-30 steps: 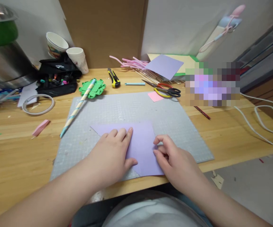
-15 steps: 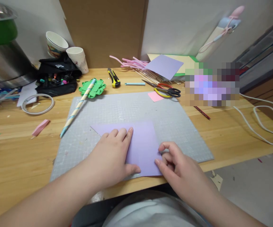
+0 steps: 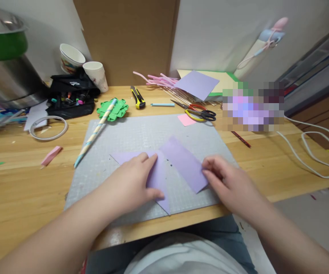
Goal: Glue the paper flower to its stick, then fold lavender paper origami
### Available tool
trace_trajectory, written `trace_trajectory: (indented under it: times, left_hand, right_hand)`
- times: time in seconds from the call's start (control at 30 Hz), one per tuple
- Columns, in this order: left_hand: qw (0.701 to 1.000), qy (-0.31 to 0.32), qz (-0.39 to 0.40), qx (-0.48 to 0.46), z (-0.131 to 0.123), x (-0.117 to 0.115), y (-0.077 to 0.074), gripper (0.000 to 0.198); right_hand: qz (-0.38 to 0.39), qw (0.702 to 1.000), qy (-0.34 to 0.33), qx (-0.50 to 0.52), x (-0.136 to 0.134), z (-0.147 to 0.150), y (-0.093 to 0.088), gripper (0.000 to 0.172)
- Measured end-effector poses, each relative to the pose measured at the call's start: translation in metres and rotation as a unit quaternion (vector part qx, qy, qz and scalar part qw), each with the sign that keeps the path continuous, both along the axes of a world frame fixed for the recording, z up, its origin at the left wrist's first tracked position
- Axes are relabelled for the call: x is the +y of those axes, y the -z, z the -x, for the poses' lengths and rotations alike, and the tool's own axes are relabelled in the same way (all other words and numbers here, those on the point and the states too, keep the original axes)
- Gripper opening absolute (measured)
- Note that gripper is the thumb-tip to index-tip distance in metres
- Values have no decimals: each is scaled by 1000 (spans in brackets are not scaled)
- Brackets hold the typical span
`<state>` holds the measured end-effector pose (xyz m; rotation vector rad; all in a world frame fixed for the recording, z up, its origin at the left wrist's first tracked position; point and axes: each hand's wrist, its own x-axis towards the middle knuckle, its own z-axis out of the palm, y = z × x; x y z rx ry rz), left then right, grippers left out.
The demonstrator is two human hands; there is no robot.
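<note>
A folded sheet of lilac paper lies on the grey cutting mat near the desk's front edge. My left hand presses flat on the paper's left part, fingers spread toward the fold. My right hand pinches the right flap at its lower corner and holds it lifted and swung outward, so the mat shows between the two halves.
Scissors, a pink note, a yellow utility knife, a green paper flower and a striped paper stick lie beyond the mat. A tape ring, pencil case, cups and white cable ring the desk.
My right hand has taken the right flap's corner and pulled it up and rightward, unfolding the paper. My left hand stayed pressed in place. The view shifted slightly.
</note>
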<state>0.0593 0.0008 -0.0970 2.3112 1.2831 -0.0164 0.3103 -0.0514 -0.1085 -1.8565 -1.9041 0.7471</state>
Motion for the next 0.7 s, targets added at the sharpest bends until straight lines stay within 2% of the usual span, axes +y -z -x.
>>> trace_trajectory:
  times: [0.1, 0.2, 0.3, 0.37, 0.43, 0.53, 0.63, 0.7]
  left_hand:
    - [998, -50, -38, -32, 12, 14, -1, 52]
    - [992, -70, -103, -4, 22, 25, 0, 56]
    - [992, -70, -104, 27, 28, 31, 2, 62]
    - [993, -60, -96, 35, 30, 31, 2, 60]
    - [994, -51, -93, 30, 30, 31, 2, 56]
    - [994, -49, -94, 16, 30, 31, 2, 56]
    - [995, -54, -89, -10, 30, 32, 2, 51]
    - [995, -55, -78, -32, 29, 33, 0, 42]
  right_hand:
    - [-48, 998, 23, 22, 47, -3, -8, 8]
    - [-72, 990, 32, 113, 105, 8, -13, 8]
    - [-79, 986, 31, 145, 158, 27, -11, 13]
    - [-82, 986, 25, 146, 178, 39, -8, 16]
    - [-91, 985, 17, 146, 181, 48, -6, 20]
    - [-86, 982, -19, 167, 159, 58, -4, 29]
    - [2, 974, -74, 212, 124, 63, 1, 21]
    - [83, 959, -103, 252, 107, 65, 6, 24]
